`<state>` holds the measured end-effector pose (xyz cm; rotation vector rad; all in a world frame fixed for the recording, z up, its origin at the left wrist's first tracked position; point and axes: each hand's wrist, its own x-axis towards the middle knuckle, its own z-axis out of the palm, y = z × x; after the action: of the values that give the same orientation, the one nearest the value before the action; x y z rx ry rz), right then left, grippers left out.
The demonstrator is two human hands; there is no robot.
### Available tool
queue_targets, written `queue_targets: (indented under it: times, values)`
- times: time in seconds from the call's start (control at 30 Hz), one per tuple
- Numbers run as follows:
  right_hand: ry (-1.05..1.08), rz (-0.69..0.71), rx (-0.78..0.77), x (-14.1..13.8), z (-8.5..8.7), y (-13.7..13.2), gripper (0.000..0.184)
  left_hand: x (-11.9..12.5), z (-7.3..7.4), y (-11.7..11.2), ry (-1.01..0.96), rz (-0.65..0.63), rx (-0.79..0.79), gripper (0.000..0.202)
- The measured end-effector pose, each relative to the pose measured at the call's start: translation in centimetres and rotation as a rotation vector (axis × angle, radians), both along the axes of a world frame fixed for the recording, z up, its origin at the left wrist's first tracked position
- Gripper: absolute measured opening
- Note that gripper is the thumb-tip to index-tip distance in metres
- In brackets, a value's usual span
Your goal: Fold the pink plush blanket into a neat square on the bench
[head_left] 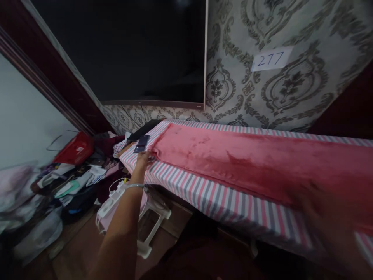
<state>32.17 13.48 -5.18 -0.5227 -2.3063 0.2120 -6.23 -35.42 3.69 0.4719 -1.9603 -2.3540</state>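
A long pink cloth [204,149] with a soft, brushed pile lies spread lengthwise over a striped cover [186,186]. Darker red smudges in the pile run across it. My left hand [143,158] is at the near left corner of the pink cloth, its fingers closed on the bunched edge there. Just beyond that hand lies a dark phone [142,144]. Over the right part of the cloth is my right hand [317,204], smeared by motion. Its fingers cannot be made out, nor whether it touches the fabric.
A large dark television [131,50] hangs on the patterned wall behind. Down on the left are piled clothes [84,181] and a red basket [75,149]. A white power strip [112,200] rests on a stool [155,229] beside the table.
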Motion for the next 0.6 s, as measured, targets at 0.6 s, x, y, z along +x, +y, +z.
queue_targets:
  times: [0.6]
  values:
    - [-0.206, 0.153, 0.123, -6.6, -3.7, -4.0, 0.059, -2.6, -0.2, -0.6, 0.062, -0.020, -0.385, 0.024]
